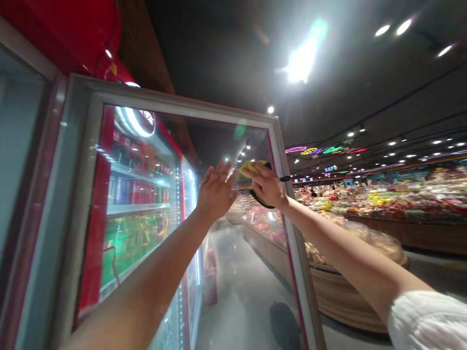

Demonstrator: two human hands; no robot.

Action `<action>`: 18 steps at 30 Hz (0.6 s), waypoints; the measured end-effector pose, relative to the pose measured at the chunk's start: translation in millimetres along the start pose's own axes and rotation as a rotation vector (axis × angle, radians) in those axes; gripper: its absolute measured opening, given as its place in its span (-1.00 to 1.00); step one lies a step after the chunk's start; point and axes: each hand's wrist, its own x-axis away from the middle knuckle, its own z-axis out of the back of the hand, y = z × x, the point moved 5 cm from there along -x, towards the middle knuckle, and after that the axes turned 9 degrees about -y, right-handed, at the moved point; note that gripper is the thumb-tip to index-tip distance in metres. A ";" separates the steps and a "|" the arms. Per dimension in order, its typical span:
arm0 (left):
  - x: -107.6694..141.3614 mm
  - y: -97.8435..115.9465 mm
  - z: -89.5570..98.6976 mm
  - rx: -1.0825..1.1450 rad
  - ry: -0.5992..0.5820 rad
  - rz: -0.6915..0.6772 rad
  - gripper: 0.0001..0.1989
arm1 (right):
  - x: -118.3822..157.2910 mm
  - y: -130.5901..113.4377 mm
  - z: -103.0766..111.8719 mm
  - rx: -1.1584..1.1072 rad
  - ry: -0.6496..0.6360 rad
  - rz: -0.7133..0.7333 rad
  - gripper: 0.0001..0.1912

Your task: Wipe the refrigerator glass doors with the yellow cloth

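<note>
At centre we raise our left hand (pixel 216 193), fingers apart, before the glass door (pixel 186 105); just right, our right hand (pixel 269 187) covers a yellow cloth (pixel 249 166), whether clamped we cannot tell. Heaped displays (pixel 394 201) stand beyond, far right.
</note>
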 end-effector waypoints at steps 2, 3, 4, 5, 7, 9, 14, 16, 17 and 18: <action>11.8 -14.8 5.8 -0.025 -0.019 -0.003 -0.44 | 1.8 24.3 -3.2 -0.019 0.045 -0.118 -0.41; 18.8 -24.1 9.5 -0.041 -0.010 0.017 -0.43 | -4.3 36.2 -4.9 -0.029 0.082 -0.208 -0.41; 26.0 -34.0 13.4 -0.057 0.009 0.047 -0.42 | -13.9 44.8 -7.4 -0.036 0.118 -0.302 -0.41; 32.8 -43.7 17.0 -0.072 0.033 0.080 -0.40 | -25.6 48.2 -10.7 -0.041 0.145 -0.379 -0.42; 44.2 -60.6 22.1 -0.091 0.081 0.140 -0.36 | -48.4 38.0 -18.9 -0.041 0.161 -0.444 -0.43; 51.1 -71.1 23.7 -0.099 0.108 0.167 -0.33 | -59.0 12.6 -26.5 -0.037 0.145 -0.367 -0.45; 54.9 -75.3 20.2 -0.108 0.123 0.171 -0.34 | -14.4 -13.9 -38.0 -0.063 0.091 -0.057 -0.48; 55.2 -74.6 18.9 -0.109 0.133 0.169 -0.35 | -0.2 10.9 -40.1 -0.055 0.124 -0.137 -0.45; 55.5 -74.5 18.3 -0.108 0.140 0.165 -0.34 | -0.2 26.2 -40.9 -0.048 0.158 -0.217 -0.43; 55.9 -74.6 17.7 -0.106 0.147 0.160 -0.34 | -5.1 40.1 -41.7 -0.042 0.201 -0.304 -0.43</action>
